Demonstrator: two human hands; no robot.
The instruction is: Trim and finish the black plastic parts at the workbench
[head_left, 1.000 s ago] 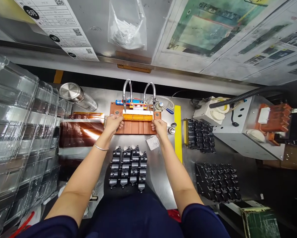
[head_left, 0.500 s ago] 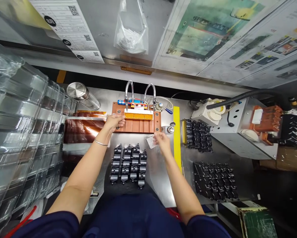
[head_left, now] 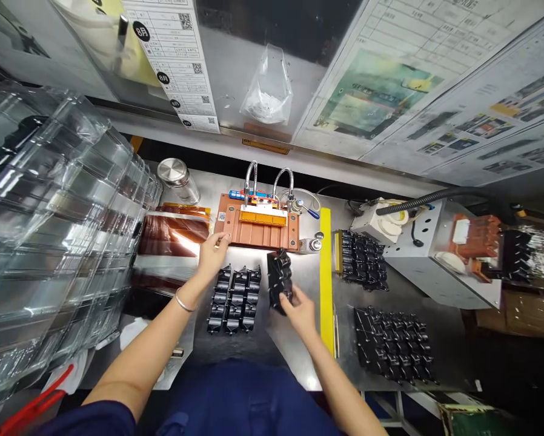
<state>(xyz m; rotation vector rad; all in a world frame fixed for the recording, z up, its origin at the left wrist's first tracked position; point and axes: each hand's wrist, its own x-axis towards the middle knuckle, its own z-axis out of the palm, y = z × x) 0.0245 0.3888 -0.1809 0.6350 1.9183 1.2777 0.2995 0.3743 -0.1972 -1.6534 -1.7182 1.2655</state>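
My right hand (head_left: 300,310) grips the lower end of a black ribbed plastic strip (head_left: 280,275), lifted and tilted over the bench. Its thumb lies on the strip's near end. My left hand (head_left: 214,253) is closed in a pinch at the front left corner of a copper-brown fixture block (head_left: 263,238); what its fingertips hold, if anything, is too small to make out. An orange strip (head_left: 263,218) lies along the top of the fixture, below two bent metal hoses (head_left: 283,175). Several more black plastic strips (head_left: 234,300) lie in a row between my forearms.
Stacked clear plastic trays (head_left: 72,212) rise at the left. Brown film sheets (head_left: 167,233) and a lidded metal-topped jar (head_left: 179,181) stand beside the fixture. A yellow tape line (head_left: 326,272) divides the bench. Beyond it are black part groups (head_left: 392,345) and a grey machine box (head_left: 417,242).
My right hand has taken one black strip from the right end of the row and raised it. The left hand has drawn back from the orange strip to the fixture's corner. The view has shifted.
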